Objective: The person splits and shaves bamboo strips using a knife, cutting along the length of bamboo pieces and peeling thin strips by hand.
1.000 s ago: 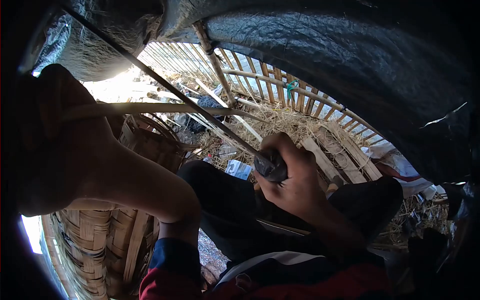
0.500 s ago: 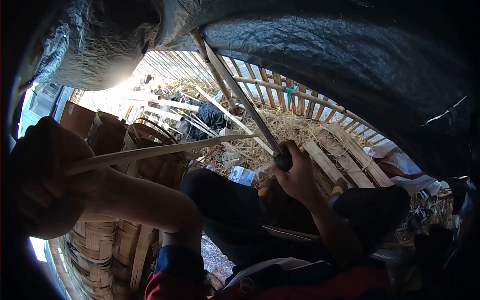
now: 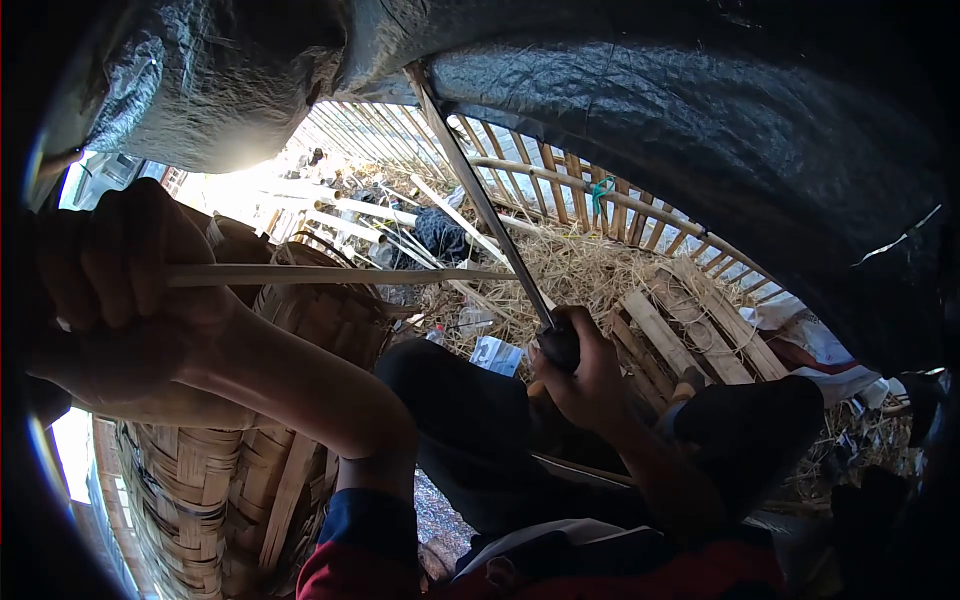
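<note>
My left hand, at the left, is closed in a fist around one end of a thin pale bamboo strip. The strip runs almost level to the right, and its far end meets a long knife's blade. My right hand is wrapped around the knife's dark handle, above and between my knees. From there the blade slants up and left towards the tarp; its tip is hard to make out against a pole. Whether the strip's end lies over or against the edge cannot be told.
Woven bamboo baskets stand at my left, under my forearm. Ahead, cut bamboo poles, straw and litter cover the ground. Wooden planks lie beyond my right hand. A slatted bamboo fence and dark plastic sheeting close in the far side.
My left fist has risen slightly, turning the strip from a slant to nearly level. The blade stands a little steeper in view. The whole scene has shifted slightly right.
</note>
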A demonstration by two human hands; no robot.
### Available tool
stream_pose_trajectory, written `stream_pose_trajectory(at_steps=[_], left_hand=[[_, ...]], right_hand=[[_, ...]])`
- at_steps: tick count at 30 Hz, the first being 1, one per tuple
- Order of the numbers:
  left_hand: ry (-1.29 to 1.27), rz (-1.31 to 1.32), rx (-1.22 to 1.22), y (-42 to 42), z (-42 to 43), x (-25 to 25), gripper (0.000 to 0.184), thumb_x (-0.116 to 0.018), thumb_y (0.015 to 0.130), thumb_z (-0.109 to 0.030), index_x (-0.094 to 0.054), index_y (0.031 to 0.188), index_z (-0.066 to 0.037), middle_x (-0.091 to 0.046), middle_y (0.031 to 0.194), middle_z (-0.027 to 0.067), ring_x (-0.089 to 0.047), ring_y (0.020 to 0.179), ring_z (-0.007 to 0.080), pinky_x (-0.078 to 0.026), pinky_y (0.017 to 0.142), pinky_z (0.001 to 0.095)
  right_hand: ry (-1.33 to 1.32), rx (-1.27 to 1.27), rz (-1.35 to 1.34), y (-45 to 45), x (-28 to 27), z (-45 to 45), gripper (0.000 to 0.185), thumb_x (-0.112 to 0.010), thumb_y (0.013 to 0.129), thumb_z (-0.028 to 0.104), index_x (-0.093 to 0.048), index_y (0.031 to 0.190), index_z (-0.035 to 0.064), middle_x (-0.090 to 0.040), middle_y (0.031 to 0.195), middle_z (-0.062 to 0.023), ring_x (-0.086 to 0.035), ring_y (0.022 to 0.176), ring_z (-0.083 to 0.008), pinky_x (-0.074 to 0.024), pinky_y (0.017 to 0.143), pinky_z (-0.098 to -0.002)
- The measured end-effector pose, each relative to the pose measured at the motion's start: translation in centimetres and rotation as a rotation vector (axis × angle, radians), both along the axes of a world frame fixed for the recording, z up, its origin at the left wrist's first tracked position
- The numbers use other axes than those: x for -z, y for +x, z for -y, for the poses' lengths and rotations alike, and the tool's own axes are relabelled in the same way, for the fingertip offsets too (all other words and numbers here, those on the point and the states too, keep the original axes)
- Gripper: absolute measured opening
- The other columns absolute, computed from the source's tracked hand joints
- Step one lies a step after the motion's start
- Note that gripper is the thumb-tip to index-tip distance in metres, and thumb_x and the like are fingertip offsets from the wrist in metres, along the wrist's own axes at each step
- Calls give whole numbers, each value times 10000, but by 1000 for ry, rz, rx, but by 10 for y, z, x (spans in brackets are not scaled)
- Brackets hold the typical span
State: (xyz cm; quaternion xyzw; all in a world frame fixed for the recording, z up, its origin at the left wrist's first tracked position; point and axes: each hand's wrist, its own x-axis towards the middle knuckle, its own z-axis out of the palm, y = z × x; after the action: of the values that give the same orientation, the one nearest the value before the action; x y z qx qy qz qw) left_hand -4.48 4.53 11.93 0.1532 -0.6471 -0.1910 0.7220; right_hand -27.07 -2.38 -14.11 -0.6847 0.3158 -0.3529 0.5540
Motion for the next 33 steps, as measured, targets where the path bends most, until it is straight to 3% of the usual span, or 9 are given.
stream_pose_trajectory(at_steps=[5,9,17,20,22,26,28,31,33], left_hand=[[4,37,-18,-17,26,7,281,-402,925,-192,-369,654,-127,-269,574,-9,-252,462,81,-207,371,194],[21,-210,-711,-50,67,53,354,-356,984,-319,-365,689,-124,-279,609,-10,-229,493,86,-185,410,211],[102,-228,-453,-23,70,117,389,-314,989,-421,-365,722,-143,-253,558,-34,-163,449,54,-139,369,208],[93,-223,-337,-27,69,119,383,-315,987,-429,-363,719,-160,-221,533,-45,-134,433,53,-123,363,216],[105,-241,-340,-33,70,120,380,-316,986,-430,-358,715,-167,-203,522,-49,-121,428,53,-120,362,219],[61,-207,-308,-39,73,123,367,-313,983,-444,-387,749,-171,-186,507,-48,-128,418,54,-113,360,223],[42,-218,-148,-37,71,129,376,-313,974,-471,-416,778,-167,-193,498,-46,-135,411,57,-110,361,222],[59,-228,-327,-42,71,135,388,-317,968,-485,-426,779,-164,-214,488,-37,-131,401,63,-110,357,223],[55,-256,-278,-33,69,138,396,-317,968,-484,-416,766,-158,-224,490,-39,-126,399,61,-107,356,226]], right_hand=[[-6,-24,38,5,-4,-8,322,-634,792,144,-471,1040,19,-617,742,-146,-650,699,-262,-492,649,-342],[-28,-67,45,4,-3,-7,327,-632,796,124,-461,1052,14,-615,744,-143,-651,689,-249,-491,640,-332],[-30,-49,104,12,18,-10,367,-640,820,128,-430,1097,11,-610,731,-135,-650,676,-240,-489,613,-326],[-43,-36,108,16,9,-15,325,-650,826,87,-444,1067,13,-549,691,-46,-541,621,-92,-437,574,-252],[-99,-73,98,19,-9,-15,376,-643,822,95,-420,1112,7,-616,789,-156,-659,710,-266,-501,643,-327],[-174,-103,290,31,-22,-20,389,-640,818,82,-411,1124,12,-613,799,-174,-665,754,-298,-509,654,-341],[-153,-122,237,32,-19,-22,418,-645,794,61,-394,1126,22,-597,773,-179,-652,752,-344,-510,627,-365],[-92,-160,60,39,1,-15,452,-648,739,18,-378,1101,30,-591,778,-184,-629,752,-389,-508,601,-412],[-120,-137,82,41,5,-14,413,-638,750,13,-400,1085,39,-590,748,-152,-637,703,-336,-493,588,-373]])
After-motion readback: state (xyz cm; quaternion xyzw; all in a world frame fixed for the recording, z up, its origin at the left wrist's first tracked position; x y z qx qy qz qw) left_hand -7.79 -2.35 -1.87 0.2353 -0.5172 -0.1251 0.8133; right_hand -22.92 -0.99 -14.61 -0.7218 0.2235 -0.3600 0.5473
